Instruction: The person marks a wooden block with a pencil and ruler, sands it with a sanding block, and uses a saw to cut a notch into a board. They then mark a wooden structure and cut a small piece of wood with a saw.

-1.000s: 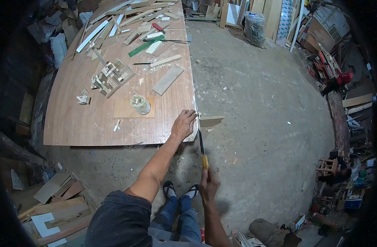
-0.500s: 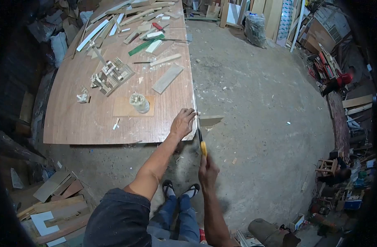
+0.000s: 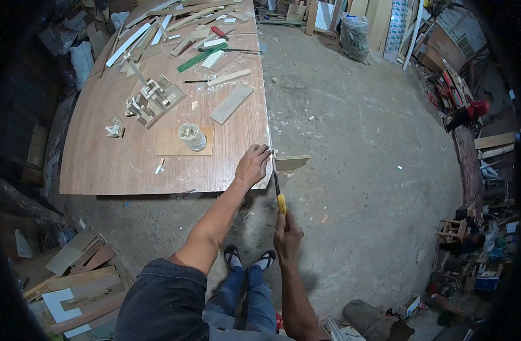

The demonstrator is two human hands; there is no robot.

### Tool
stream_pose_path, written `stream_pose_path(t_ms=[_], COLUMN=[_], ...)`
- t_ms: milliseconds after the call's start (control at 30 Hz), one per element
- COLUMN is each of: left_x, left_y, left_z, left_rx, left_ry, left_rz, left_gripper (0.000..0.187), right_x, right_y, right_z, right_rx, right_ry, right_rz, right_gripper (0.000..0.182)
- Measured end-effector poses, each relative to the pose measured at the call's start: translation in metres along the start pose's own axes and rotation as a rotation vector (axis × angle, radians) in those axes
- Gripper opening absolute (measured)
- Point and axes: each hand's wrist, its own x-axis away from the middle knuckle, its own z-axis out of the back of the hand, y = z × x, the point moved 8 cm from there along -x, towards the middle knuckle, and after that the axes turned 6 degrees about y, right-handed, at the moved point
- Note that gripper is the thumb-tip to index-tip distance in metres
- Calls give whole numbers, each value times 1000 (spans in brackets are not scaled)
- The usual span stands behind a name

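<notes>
My right hand (image 3: 288, 233) is closed round the yellow handle (image 3: 281, 204) of a saw whose dark blade points away along the right edge of the wooden table (image 3: 215, 175). At that edge my left hand (image 3: 253, 166) presses with curled fingers on a small light wood piece (image 3: 274, 152), which sticks out a little past the edge beside the blade. A flat board (image 3: 292, 163) juts out to the right of the table just beyond the blade. Left of my left hand, a clear jar (image 3: 192, 137) stands on a thin square board (image 3: 166, 142).
On the table are a wooden model (image 3: 152, 101), a smaller model (image 3: 115, 129), a grey plank (image 3: 232, 104), a green strip (image 3: 202, 57) and a heap of wood strips (image 3: 181, 20). Two people (image 3: 470, 113) (image 3: 468, 243) are at the far right.
The view has shifted slightly. Both hands keep nearly the same place and hold, with the saw still at the table's edge.
</notes>
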Motion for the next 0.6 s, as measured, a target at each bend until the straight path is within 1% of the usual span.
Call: stream_pose_path(t_ms=[133, 233, 300, 333, 367, 400, 433, 500, 533, 567, 600], left_x=[-7, 5, 0, -1, 5, 0, 0, 4, 7, 0, 0], left_y=[-2, -2, 1, 2, 4, 2, 2, -1, -1, -2, 1], left_z=[3, -3, 1, 2, 0, 2, 2, -3, -3, -1, 2], left_rx=[-18, 0, -34, -14, -12, -27, -35, -23, -17, -16, -8], left_ry=[55, 42, 35, 16, 5, 28, 47, 53, 48, 50, 38], left_rz=[-36, -24, -35, 7, 9, -11, -18, -37, -21, -20, -7], left_gripper=[22, 23, 22, 22, 22, 22, 22, 21, 21, 22, 20], right_x=[26, 30, 2, 10, 34, 39, 36, 17, 6, 3, 9], right_y=[6, 6, -6, 9, 28, 16, 19, -7, -7, -7, -3], right_z=[8, 17, 4, 0, 5, 13, 13, 14, 9, 8, 11], right_rx=[55, 3, 100, 95, -7, -117, -115, -31, -100, -107, -47], right_ry=[50, 74, -100, -98, 30, 165, 162, 13, 48, 54, 36], right_rz=[79, 55, -75, -69, 50, 189, 192, -57, -27, -21, -8], right_gripper=[36, 37, 38, 38, 37, 36, 36, 31, 30, 30, 31])
